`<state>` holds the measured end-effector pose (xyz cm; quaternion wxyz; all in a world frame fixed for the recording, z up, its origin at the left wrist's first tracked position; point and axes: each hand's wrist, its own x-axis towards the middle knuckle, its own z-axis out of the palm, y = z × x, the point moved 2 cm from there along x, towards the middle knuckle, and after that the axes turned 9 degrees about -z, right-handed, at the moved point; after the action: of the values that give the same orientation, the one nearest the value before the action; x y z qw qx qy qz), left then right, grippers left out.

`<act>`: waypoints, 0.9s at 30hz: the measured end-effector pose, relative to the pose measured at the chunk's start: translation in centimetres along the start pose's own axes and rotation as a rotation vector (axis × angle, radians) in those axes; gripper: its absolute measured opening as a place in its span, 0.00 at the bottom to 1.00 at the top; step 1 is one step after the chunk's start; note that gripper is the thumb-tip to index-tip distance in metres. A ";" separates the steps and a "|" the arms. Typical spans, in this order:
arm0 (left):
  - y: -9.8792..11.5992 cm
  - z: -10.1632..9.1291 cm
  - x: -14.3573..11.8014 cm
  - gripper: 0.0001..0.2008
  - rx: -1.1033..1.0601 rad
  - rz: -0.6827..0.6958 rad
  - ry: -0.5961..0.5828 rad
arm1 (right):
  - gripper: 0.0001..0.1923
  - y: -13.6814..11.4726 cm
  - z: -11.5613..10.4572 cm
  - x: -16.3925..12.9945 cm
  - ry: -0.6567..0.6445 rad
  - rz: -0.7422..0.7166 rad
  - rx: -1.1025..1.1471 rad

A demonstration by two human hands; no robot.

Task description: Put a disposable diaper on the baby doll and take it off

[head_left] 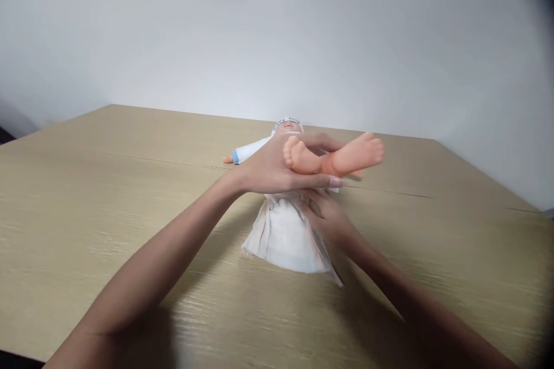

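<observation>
Doll (303,150) lay on its back mid-table (108,184), long axis running away from camera, head far, feet near. Left hand (277,170) was clamped round both ankles, legs lifted. Right hand (329,216) rested flat on diaper (283,236), fingers spread.

Bare forearms, apparently sleeveless; no jewellery.

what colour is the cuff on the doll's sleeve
Blue, a narrow band on the doll's white sleeve cuff, seen in the head view.
</observation>
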<state>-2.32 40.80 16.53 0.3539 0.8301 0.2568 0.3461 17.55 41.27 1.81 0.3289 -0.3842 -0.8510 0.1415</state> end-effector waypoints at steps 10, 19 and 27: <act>-1.4 3.2 -2.7 0.23 -0.002 -0.013 -0.029 | 0.30 -6.2 -4.6 -3.3 0.303 0.003 -0.001; -3.2 1.1 -9.1 0.21 0.340 0.041 -0.062 | 0.28 -3.3 -6.6 -6.2 -0.123 -0.305 -0.102; -9.6 0.9 -14.4 0.27 0.538 0.056 -0.188 | 0.28 0.1 -5.6 -9.1 -0.211 -0.413 -0.267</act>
<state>-12.40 36.70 3.11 0.1335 0.9294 0.2824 0.1966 25.81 34.49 1.82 0.2065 -0.2254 -0.9521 -0.0029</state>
